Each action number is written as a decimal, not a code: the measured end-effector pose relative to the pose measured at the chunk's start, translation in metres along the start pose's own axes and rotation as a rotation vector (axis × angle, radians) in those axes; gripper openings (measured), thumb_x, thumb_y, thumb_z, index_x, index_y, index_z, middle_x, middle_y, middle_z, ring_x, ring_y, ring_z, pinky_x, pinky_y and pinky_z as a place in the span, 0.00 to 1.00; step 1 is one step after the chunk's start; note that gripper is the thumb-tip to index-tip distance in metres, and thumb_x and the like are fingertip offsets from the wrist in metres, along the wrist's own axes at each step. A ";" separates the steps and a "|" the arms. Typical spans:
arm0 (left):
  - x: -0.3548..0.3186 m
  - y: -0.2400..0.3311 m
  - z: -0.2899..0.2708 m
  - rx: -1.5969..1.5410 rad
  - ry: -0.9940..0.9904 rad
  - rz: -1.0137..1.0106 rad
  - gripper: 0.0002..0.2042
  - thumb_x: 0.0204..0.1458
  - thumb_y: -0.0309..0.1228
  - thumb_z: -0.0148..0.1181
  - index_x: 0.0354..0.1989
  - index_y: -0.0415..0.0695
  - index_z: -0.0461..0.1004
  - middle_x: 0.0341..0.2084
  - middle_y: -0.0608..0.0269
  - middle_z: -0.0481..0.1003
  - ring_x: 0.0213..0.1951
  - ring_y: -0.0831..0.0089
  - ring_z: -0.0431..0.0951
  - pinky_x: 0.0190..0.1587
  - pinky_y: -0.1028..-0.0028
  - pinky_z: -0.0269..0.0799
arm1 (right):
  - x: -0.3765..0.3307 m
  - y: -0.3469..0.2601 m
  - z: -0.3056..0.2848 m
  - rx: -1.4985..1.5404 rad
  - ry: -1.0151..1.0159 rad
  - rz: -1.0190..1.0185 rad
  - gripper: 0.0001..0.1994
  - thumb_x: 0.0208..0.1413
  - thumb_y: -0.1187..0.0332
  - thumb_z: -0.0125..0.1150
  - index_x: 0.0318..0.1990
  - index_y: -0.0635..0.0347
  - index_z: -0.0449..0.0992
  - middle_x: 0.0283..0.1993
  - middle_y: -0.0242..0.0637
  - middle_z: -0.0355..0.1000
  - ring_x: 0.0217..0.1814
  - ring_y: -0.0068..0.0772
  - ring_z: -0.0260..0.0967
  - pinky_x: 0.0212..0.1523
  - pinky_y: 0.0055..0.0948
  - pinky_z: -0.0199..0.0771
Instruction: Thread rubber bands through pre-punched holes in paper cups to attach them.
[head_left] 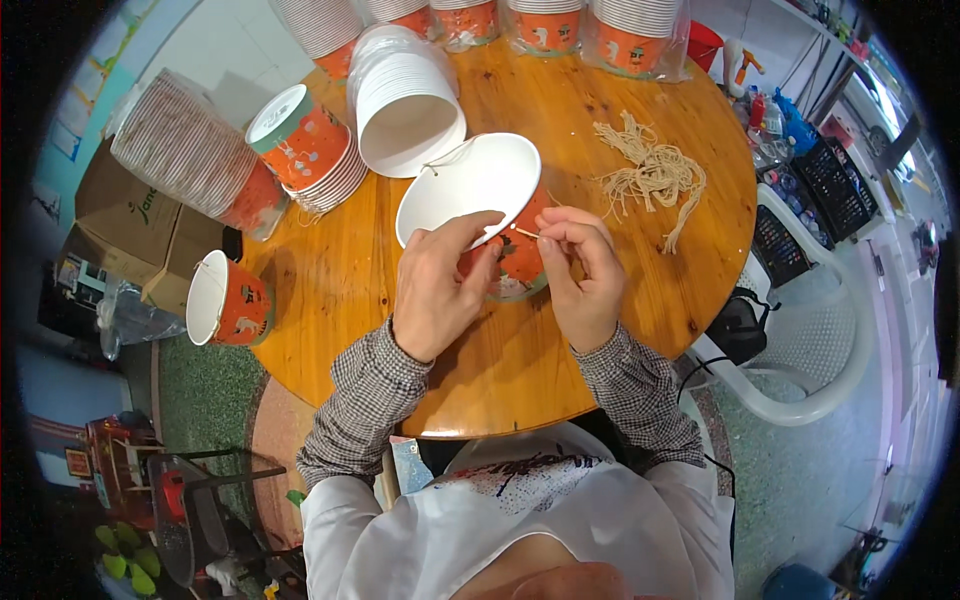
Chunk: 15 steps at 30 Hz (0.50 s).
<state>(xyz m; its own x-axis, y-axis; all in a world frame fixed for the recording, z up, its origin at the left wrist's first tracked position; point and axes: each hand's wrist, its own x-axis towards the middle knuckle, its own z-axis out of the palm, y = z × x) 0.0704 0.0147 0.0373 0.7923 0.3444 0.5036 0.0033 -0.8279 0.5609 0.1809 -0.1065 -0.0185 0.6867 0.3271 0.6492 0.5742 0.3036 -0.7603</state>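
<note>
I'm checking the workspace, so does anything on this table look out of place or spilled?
One bagged stack of paper tubs lies on its side, open end showing, while the far-edge stacks stand upright. Beige cord also sits in a loose heap, ahead and right of the right hand. I see no spill.

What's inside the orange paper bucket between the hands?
The orange paper bucket shows bare white inside, with thin tan string at its far rim. The left hand hides some; the bottom isn't clear.

Cord lies right of the central bucket, stacked buckets behind, seemingly bagged.
</note>
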 end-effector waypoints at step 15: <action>-0.003 0.011 -0.004 0.104 -0.079 0.078 0.14 0.48 0.23 0.61 0.45 0.43 0.76 0.30 0.57 0.77 0.30 0.63 0.75 0.40 0.70 0.64 | -0.010 -0.007 0.004 -0.233 -0.069 -0.123 0.07 0.50 0.77 0.64 0.37 0.63 0.75 0.42 0.40 0.71 0.45 0.41 0.69 0.44 0.35 0.71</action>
<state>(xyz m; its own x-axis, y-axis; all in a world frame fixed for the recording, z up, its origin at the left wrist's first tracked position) 0.0654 0.0062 0.0448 0.8380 0.2452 0.4875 -0.0001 -0.8933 0.4495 0.1679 -0.1086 -0.0194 0.5784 0.3630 0.7306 0.7437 0.1335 -0.6551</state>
